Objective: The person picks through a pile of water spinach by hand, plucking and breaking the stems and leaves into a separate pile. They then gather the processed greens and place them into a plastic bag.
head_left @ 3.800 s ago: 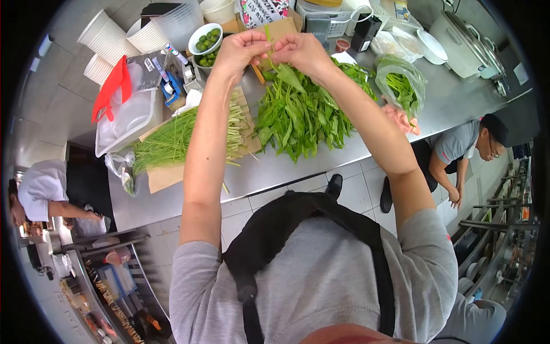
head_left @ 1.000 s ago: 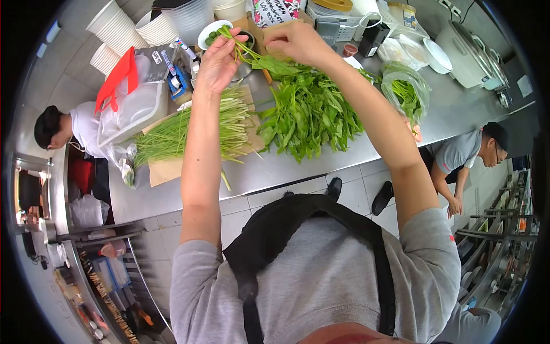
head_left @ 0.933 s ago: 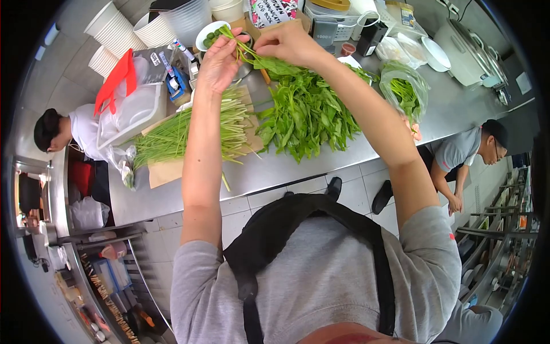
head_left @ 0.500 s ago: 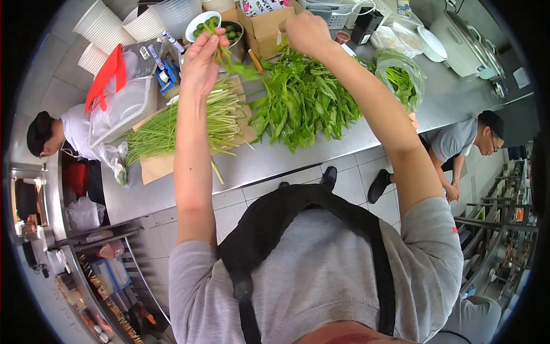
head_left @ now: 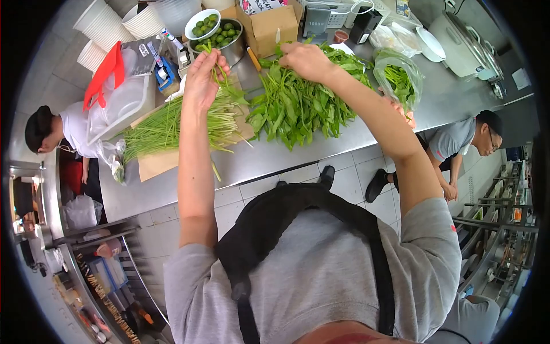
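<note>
Between the fingertips of my left hand (head_left: 201,77) is a small bunch of leafy green stems (head_left: 217,73), their leaves hanging toward the board. My right hand (head_left: 309,62) is curled at the back of a big pile of leafy greens (head_left: 303,112), its fingers closed on some of them; the exact stems are hidden. Under and beside my left forearm, long thin green stalks (head_left: 163,135) with pale ends lie on brown cardboard (head_left: 156,166).
Behind my hands stand a metal pot (head_left: 234,50) of small green limes, a white bowl (head_left: 190,30) of limes and a cardboard box (head_left: 272,34). A plastic bag of greens (head_left: 399,83) lies right. An orange handle (head_left: 252,59) sits near the pile. Two people are nearby.
My right hand has come down from above the box to the back of the leafy pile. My left hand has lowered slightly, still holding the green stems, and the limes show more.
</note>
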`<control>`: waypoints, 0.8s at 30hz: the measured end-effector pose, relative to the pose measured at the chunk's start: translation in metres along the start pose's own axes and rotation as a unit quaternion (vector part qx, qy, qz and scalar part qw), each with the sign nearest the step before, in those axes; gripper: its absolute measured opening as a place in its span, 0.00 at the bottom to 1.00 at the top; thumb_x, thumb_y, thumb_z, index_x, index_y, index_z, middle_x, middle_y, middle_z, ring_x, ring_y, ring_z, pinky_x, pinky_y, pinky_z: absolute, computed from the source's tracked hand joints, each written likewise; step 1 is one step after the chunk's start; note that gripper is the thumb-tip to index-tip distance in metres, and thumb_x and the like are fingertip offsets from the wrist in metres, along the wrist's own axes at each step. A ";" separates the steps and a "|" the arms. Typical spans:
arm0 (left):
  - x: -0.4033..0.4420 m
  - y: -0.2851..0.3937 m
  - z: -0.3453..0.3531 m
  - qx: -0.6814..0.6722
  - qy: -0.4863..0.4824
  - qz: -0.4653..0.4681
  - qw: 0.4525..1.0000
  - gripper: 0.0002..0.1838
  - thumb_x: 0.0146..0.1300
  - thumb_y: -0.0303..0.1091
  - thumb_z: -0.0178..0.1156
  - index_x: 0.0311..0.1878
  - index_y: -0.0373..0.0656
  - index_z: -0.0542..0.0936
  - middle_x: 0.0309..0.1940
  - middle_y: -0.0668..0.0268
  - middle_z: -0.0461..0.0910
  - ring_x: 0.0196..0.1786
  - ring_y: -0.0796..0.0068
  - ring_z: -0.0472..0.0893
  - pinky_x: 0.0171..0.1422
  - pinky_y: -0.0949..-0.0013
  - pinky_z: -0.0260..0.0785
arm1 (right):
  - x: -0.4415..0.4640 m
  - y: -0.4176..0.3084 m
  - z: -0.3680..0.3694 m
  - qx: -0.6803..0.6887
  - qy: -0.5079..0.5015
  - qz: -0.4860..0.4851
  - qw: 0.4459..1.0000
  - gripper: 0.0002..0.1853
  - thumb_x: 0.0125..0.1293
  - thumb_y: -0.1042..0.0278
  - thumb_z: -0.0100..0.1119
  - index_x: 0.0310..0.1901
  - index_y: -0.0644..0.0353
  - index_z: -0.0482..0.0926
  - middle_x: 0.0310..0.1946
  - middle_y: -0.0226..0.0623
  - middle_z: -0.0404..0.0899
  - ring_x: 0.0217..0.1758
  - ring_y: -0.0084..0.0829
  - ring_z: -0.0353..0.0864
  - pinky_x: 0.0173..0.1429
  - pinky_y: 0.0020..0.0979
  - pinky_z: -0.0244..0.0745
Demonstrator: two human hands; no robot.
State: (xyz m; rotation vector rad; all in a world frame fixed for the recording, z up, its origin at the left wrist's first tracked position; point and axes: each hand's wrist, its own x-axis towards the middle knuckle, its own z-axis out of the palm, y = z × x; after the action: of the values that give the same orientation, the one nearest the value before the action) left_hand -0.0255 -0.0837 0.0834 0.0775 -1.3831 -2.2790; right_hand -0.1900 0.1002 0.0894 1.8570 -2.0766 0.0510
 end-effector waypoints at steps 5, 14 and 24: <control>0.002 -0.007 0.017 0.010 -0.001 -0.019 1.000 0.07 0.59 0.36 0.53 0.33 0.43 0.72 0.26 0.68 0.74 0.29 0.78 0.74 0.31 0.78 0.62 | -0.009 -0.002 0.015 0.073 -0.048 -0.039 0.995 0.11 0.48 0.76 0.49 0.32 0.49 0.78 0.34 0.33 0.70 0.40 0.36 0.73 0.41 0.34 0.71; 0.002 -0.009 0.030 0.055 -0.038 0.006 0.998 0.07 0.57 0.29 0.55 0.36 0.37 0.75 0.33 0.61 0.77 0.35 0.74 0.76 0.44 0.72 0.68 | 0.001 0.008 0.022 0.111 -0.037 0.055 0.992 0.06 0.47 0.74 0.52 0.28 0.52 0.77 0.33 0.35 0.72 0.40 0.37 0.74 0.40 0.35 0.71; -0.001 -0.002 0.053 0.073 -0.116 0.008 0.991 0.05 0.61 0.30 0.49 0.38 0.42 0.69 0.37 0.55 0.76 0.40 0.67 0.77 0.43 0.72 0.66 | 0.025 0.005 0.056 -0.047 -0.131 0.059 0.988 0.12 0.55 0.67 0.46 0.37 0.44 0.79 0.37 0.33 0.77 0.42 0.35 0.75 0.43 0.35 0.72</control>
State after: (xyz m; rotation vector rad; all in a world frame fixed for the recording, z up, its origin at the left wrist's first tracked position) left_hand -0.0408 -0.0390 0.1075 -0.1577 -1.6597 -2.2261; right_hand -0.2106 0.0621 0.0450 1.7641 -2.3182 -0.2713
